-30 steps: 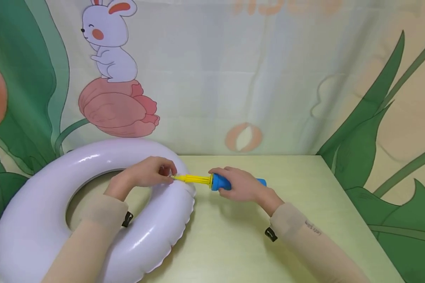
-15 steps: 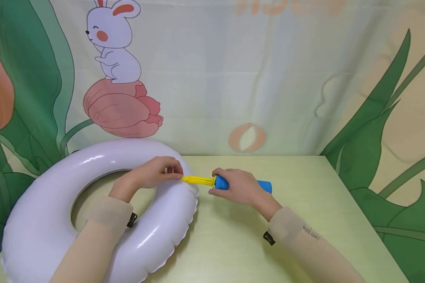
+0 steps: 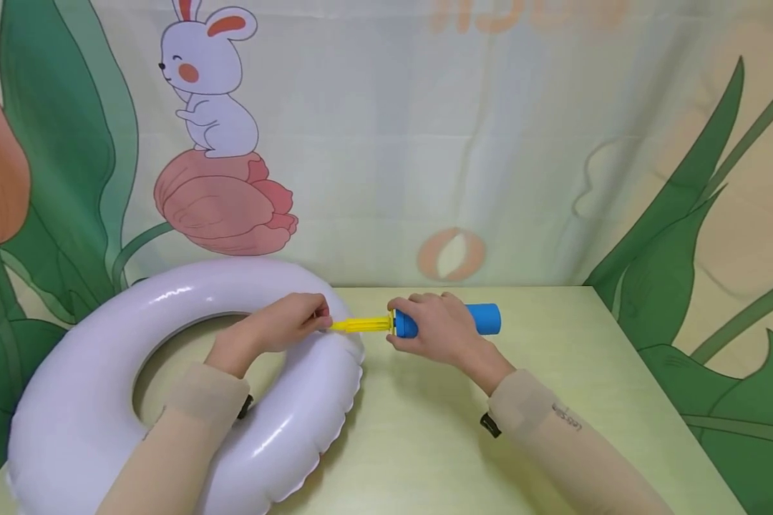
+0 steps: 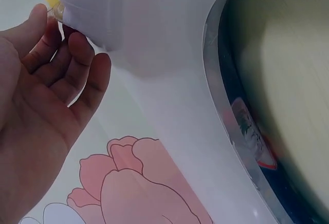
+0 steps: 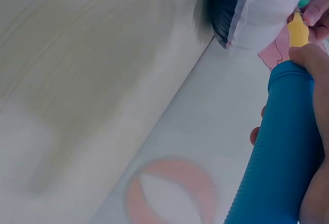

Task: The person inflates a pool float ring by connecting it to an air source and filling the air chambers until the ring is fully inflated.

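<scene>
A pale lilac inflatable swim ring [image 3: 303, 422] fills the left of the head view, puffed up with a crinkled outer seam. My left hand [image 3: 283, 322] reaches over its right side, thumb and fingertips pinching the small clear valve [image 4: 59, 11]. At those fingertips sits the tip of a yellow nozzle [image 3: 368, 325], mostly in line with the valve. The nozzle belongs to a blue hand pump [image 5: 280, 142], which my right hand [image 3: 441, 329] grips around its barrel near the yellow collar. The barrel's rear end sticks out past the right hand.
Both hands work above a light yellow-green table [image 3: 438, 443]. Behind it hangs a printed curtain [image 3: 373, 143] with a rabbit, tulips and big leaves. The ring's far side lies close to this curtain.
My left fingertips have closed in over the valve, which showed more before. More of the blue barrel sticks out behind the right hand. The whole view has shifted slightly.
</scene>
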Available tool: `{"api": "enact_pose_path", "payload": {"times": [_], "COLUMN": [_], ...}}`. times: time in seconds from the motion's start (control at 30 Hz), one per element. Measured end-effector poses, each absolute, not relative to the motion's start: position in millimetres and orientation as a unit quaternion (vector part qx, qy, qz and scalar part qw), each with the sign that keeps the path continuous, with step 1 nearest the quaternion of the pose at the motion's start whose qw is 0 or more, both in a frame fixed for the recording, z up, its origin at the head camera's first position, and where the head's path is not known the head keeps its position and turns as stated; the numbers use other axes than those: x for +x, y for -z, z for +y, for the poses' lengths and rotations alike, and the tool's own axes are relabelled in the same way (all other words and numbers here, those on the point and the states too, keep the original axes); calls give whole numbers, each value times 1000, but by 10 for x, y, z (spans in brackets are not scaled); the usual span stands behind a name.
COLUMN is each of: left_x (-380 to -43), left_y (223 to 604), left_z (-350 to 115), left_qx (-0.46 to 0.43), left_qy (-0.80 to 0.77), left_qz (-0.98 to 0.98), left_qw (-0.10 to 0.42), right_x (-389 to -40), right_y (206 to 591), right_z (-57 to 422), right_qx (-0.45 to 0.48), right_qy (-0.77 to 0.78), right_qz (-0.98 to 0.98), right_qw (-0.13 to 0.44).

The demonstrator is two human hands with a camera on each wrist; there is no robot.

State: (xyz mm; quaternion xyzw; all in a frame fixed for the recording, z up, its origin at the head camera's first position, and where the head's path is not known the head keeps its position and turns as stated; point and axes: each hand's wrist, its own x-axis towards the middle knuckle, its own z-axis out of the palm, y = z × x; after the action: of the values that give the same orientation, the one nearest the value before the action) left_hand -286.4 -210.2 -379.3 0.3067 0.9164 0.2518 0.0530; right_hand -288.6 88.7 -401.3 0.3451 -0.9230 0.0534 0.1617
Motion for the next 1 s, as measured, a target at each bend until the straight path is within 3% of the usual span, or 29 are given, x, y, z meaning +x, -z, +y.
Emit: {"api": "enact_pose_path", "payload": {"times": [0.33, 0.8, 1.0], "left_x": [-2844, -2809, -2838], "left_y": [3771, 3772, 3761], "left_z": [-2029, -2003, -2044], "left_qx": [308, 335, 354], "left_qy": [-211, -201, -224], "left_qz": [926, 919, 908], "left_qw": [46, 49, 22], "right_x": [-2915, -2948, -2927], "right_y": [3940, 4026, 4024], "right_z": [918, 953, 933], "right_qx": [373, 365, 359], "right_qy": [-14, -30, -39], "right_qz": [-902, -909, -915], "right_qw": [217, 197, 179]}}
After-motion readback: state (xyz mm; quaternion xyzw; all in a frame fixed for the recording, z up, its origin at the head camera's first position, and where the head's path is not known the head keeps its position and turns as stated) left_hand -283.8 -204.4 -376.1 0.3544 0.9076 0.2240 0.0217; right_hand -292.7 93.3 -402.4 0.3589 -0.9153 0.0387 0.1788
